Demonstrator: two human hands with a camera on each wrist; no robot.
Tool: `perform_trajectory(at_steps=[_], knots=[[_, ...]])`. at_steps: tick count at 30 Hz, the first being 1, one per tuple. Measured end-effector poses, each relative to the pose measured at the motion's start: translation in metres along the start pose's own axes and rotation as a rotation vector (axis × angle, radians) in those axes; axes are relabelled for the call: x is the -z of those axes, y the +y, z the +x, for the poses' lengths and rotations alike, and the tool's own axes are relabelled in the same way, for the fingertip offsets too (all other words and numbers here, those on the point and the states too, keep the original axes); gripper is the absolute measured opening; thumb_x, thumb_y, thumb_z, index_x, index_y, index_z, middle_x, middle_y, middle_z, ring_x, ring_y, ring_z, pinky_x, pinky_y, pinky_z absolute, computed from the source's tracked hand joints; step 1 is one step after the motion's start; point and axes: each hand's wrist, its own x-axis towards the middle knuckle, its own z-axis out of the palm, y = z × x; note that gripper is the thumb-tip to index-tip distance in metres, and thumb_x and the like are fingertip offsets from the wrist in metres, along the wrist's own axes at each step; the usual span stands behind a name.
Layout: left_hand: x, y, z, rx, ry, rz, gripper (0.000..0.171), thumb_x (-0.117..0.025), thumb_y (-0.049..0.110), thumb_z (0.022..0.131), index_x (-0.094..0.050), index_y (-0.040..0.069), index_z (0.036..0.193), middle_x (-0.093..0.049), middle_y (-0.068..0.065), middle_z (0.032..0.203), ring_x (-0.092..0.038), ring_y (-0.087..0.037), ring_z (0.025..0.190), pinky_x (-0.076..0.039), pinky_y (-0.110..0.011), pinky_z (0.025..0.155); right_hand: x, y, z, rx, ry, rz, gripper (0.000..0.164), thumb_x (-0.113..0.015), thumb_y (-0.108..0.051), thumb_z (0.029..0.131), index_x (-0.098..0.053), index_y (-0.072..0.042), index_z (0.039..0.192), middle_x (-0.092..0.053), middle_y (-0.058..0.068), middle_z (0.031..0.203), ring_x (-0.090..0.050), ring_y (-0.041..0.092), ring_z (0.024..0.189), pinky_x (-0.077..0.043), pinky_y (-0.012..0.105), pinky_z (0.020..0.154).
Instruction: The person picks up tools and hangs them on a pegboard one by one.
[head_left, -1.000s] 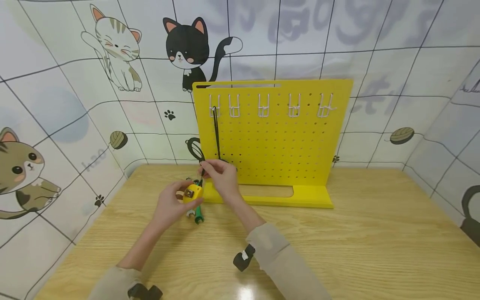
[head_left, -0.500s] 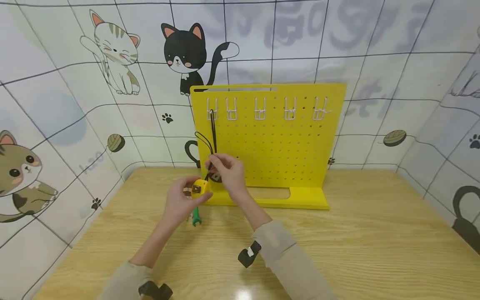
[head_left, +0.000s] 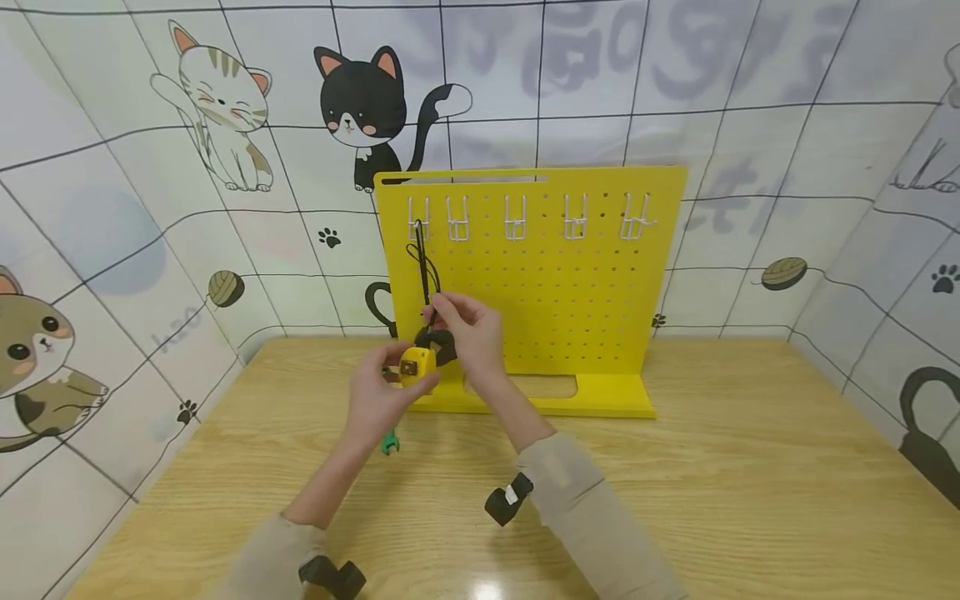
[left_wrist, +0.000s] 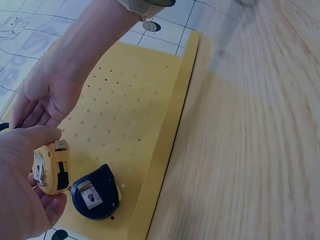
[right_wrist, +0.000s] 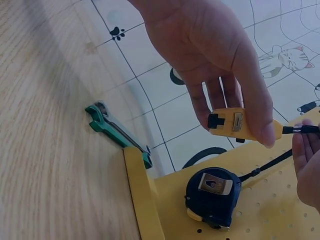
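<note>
My left hand (head_left: 372,390) grips a yellow tape measure (head_left: 420,365) between thumb and fingers, in front of the pegboard's lower left. Its black wrist strap (right_wrist: 288,130) is pinched by my right hand (head_left: 477,337), with the free loop standing up above the fingertips. In the head view that loop overlaps the strap of a black tape measure (right_wrist: 212,196), which hangs from the leftmost white wire hook (head_left: 418,229). The black tape measure's body is close behind the yellow one, partly covered in the head view.
The yellow pegboard (head_left: 555,308) stands on the wooden table (head_left: 712,475) against a cat-patterned wall covering. Several more white hooks (head_left: 515,227) run along its upper part. A green wrench (right_wrist: 115,134) and a silver wrench (right_wrist: 120,122) lie by its left end.
Both hands have moved right and up with the yellow tape measure, toward the pegboard's left side. The strap loop now rises in front of the board, just below the leftmost hook.
</note>
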Motion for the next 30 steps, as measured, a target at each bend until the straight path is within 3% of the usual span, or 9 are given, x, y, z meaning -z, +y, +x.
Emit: perform_trajectory(at_steps=[5, 8, 12, 17, 22, 26, 30], knots=[[-0.011, 0.005, 0.005, -0.059, 0.032, -0.029, 0.054, -0.09, 0.02, 0.076, -0.066, 0.0, 0.121, -0.065, -0.011, 0.116, -0.06, -0.025, 0.104, -0.055, -0.041, 0.082, 0.008, -0.007, 0.005, 0.061, -0.002, -0.021, 0.028, -0.069, -0.018, 0.098, -0.072, 0.008, 0.105, -0.076, 0.011, 0.091, -0.07, 0.023, 0.082, -0.056, 0.053, 0.087], [-0.018, 0.009, 0.008, -0.084, 0.041, -0.041, 0.055, -0.09, 0.021, 0.076, -0.065, 0.001, 0.121, -0.064, -0.011, 0.116, -0.06, -0.025, 0.103, -0.055, -0.039, 0.081, 0.012, -0.012, 0.009, 0.075, 0.018, -0.034, 0.023, -0.07, -0.021, 0.097, -0.075, 0.001, 0.102, -0.076, 0.011, 0.091, -0.07, 0.024, 0.083, -0.058, 0.045, 0.084], [-0.026, 0.015, 0.012, -0.106, 0.06, -0.049, 0.055, -0.091, 0.02, 0.076, -0.066, 0.0, 0.121, -0.064, -0.011, 0.114, -0.059, -0.025, 0.101, -0.056, -0.041, 0.082, 0.016, -0.017, 0.013, 0.087, 0.039, -0.04, 0.026, -0.072, -0.022, 0.096, -0.075, 0.002, 0.104, -0.076, 0.012, 0.092, -0.071, 0.024, 0.083, -0.059, 0.039, 0.082], [-0.034, 0.02, 0.015, -0.099, 0.069, -0.092, 0.057, -0.09, 0.019, 0.077, -0.064, -0.004, 0.123, -0.062, -0.014, 0.115, -0.058, -0.027, 0.1, -0.055, -0.044, 0.084, 0.02, -0.022, 0.017, 0.1, 0.052, -0.028, 0.03, -0.071, -0.02, 0.096, -0.073, 0.008, 0.107, -0.076, 0.012, 0.092, -0.072, 0.022, 0.082, -0.058, 0.044, 0.084], [-0.039, 0.024, 0.016, -0.101, 0.077, -0.127, 0.056, -0.089, 0.017, 0.078, -0.063, -0.005, 0.123, -0.062, -0.016, 0.115, -0.059, -0.029, 0.101, -0.055, -0.047, 0.084, 0.022, -0.028, 0.019, 0.107, 0.061, -0.009, 0.023, -0.072, -0.018, 0.095, -0.075, 0.004, 0.103, -0.076, 0.013, 0.091, -0.072, 0.023, 0.082, -0.059, 0.041, 0.082], [-0.041, 0.026, 0.017, -0.083, 0.08, -0.137, 0.055, -0.088, 0.016, 0.078, -0.063, -0.005, 0.123, -0.062, -0.015, 0.116, -0.059, -0.028, 0.101, -0.054, -0.044, 0.085, 0.022, -0.03, 0.023, 0.097, 0.069, -0.019, 0.022, -0.072, -0.019, 0.095, -0.075, 0.002, 0.102, -0.076, 0.012, 0.091, -0.072, 0.023, 0.082, -0.059, 0.039, 0.082], [-0.044, 0.028, 0.019, -0.053, 0.089, -0.128, 0.057, -0.089, 0.018, 0.078, -0.062, -0.004, 0.123, -0.062, -0.014, 0.116, -0.06, -0.027, 0.102, -0.054, -0.04, 0.084, 0.023, -0.031, 0.026, 0.097, 0.074, -0.016, 0.028, -0.071, -0.018, 0.096, -0.072, 0.009, 0.106, -0.076, 0.012, 0.09, -0.072, 0.023, 0.082, -0.059, 0.04, 0.082]])
